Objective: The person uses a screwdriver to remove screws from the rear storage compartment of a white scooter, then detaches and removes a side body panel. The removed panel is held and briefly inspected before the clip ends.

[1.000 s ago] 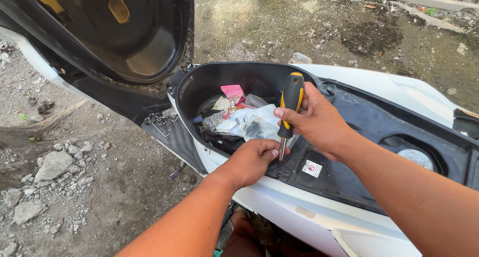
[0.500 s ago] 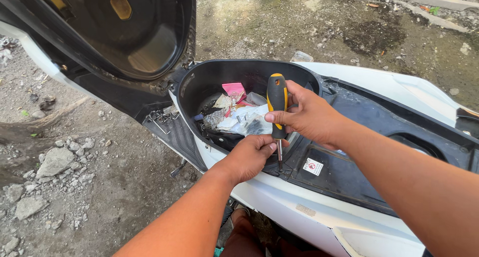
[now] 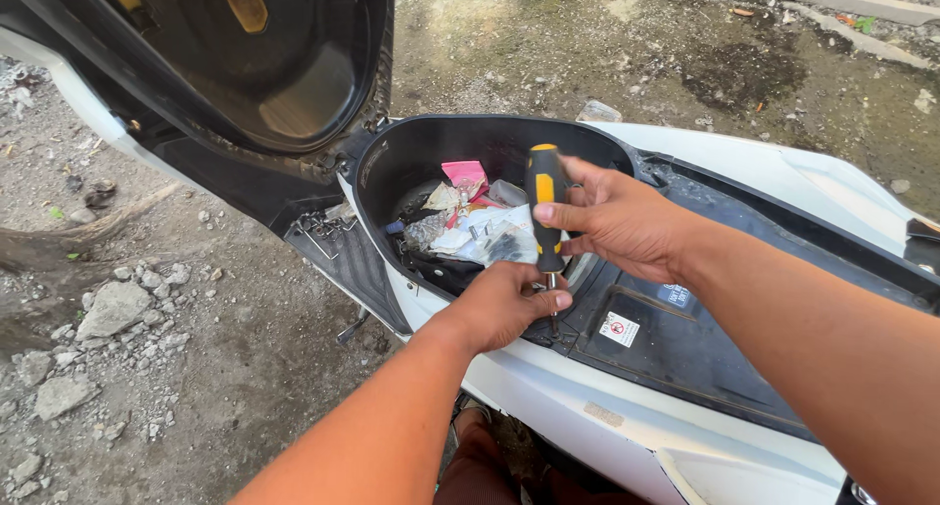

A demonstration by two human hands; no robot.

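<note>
My right hand (image 3: 627, 216) gripped the black-and-yellow plastic-handled screwdriver (image 3: 545, 211) upright at the near rim of the scooter's black storage tub (image 3: 392, 162); my left hand (image 3: 504, 304) pinched its tip. I judged turning came next

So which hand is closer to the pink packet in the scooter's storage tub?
Right. The right hand grips the screwdriver just beside the pink packet, while the left hand sits lower, at the tub's near rim by the screwdriver's tip.

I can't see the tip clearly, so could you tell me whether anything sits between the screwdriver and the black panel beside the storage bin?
Only the left hand, pinching the shaft of the screwdriver just above the black panel.
</note>
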